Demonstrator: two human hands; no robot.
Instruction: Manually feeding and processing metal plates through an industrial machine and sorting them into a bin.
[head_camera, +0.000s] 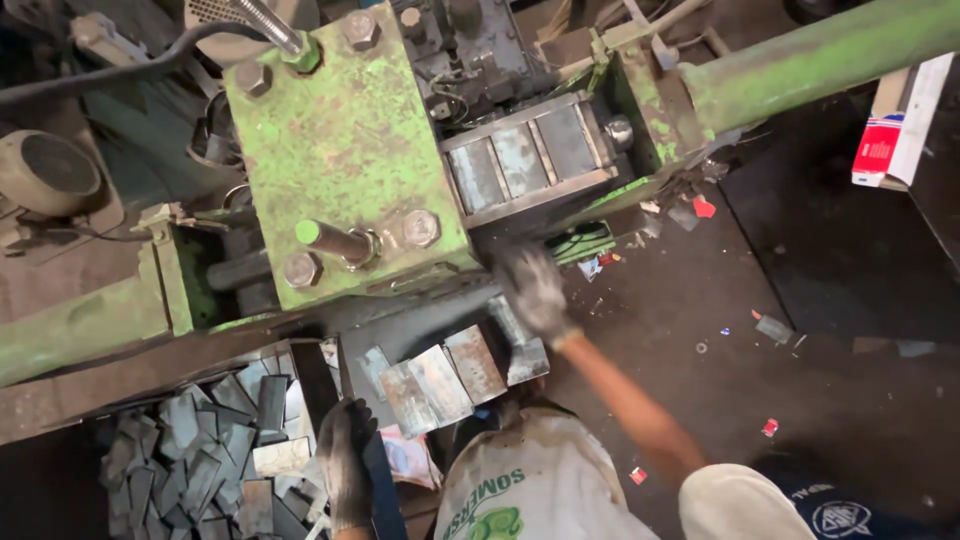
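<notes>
At the left edge of the view, a heap of grey metal blanks (200, 455) fills a bin beneath the green machine (345, 150). Just right of that heap, the person's gloved left hand (347, 465) wraps around the upright edge of a dark plate (383, 490), its fingers curled closed on it. Further right, a short row of flat metal plates (440, 375) lies side by side on the dark ledge (400, 330) under the machine's bolted green block (the plates are worn and scuffed, some with a bluish tint). At the right end of that row, the gloved right hand (535, 290) reaches toward the machine, just above the last grey piece (520, 350); the hand is blurred, so it cannot be told whether its grip is closed on anything. Above it, three more plates (525, 160) sit in the machine's slot. At the far right, a red and white carton (900, 125) lies on the dark floor (850, 250).
</notes>
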